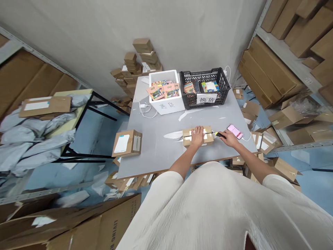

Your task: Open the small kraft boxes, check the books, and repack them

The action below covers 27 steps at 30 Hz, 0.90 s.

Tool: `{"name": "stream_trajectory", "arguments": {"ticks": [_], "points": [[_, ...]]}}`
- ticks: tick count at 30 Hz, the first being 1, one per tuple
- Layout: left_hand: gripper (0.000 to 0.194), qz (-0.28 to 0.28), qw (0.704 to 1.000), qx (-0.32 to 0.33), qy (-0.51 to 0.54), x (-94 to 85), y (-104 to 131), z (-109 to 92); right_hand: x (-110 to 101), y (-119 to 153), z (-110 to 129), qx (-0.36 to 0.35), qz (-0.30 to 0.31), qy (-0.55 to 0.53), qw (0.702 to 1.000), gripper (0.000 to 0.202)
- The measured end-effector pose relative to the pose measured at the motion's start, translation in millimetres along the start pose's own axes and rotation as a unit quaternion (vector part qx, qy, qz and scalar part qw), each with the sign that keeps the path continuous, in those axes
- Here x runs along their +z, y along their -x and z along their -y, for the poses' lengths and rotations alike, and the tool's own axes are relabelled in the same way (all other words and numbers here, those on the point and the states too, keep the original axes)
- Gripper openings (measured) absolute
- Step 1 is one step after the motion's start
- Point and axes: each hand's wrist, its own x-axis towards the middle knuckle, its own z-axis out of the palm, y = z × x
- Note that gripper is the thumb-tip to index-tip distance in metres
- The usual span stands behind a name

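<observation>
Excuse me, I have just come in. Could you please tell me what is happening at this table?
A person in a white shirt is handling a taped cardboard box on the grey table. The left hand lies flat on top of it. The right hand holds a cutter, its tip at the box's right end. A lit phone lies beside that hand. Farther back stand a white bin and a black crate, both holding colourful packs.

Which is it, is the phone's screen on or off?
On: the phone beside the right hand shows a bright pink display.
</observation>
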Motion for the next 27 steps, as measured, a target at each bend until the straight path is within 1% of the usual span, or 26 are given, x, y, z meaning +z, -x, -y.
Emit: {"name": "stream_trajectory", "arguments": {"ticks": [5,8,13,15,18,20,23,25,27], "points": [[0.066,-0.005,0.999,-0.004,0.032,-0.4,1,0,-1,-3,2,-0.005,-0.002,0.001,1.0,0.052],[0.067,-0.006,0.999,-0.008,0.039,-1.2,1,-1,-1,-11,-4,-0.007,-0.009,-0.009,1.0,0.05],[0.068,0.0,0.999,-0.012,0.039,0.0,1,-2,0,-20,-29,0.085,-0.072,-0.058,0.992,0.053],[0.069,0.002,0.999,-0.019,0.043,1.1,0,-2,4,-21,-35,0.11,-0.07,-0.057,0.99,0.052],[0.071,0.01,0.998,-0.03,0.049,1.4,1,-1,17,-19,-37,0.146,-0.071,-0.063,0.985,0.049],[0.068,0.016,0.998,-0.029,0.05,0.2,6,1,27,-17,-38,0.156,-0.072,-0.078,0.982,0.047],[0.063,0.013,0.999,-0.032,0.041,-4.3,19,8,37,-14,-39,0.16,-0.051,-0.114,0.979,0.046],[0.061,-0.001,0.998,-0.054,0.032,-8.2,32,16,40,-13,-37,0.167,-0.036,-0.148,0.974,0.046],[0.068,-0.015,0.995,-0.092,0.02,-12.0,47,25,41,-15,-32,0.161,-0.032,-0.193,0.967,0.045]]}}
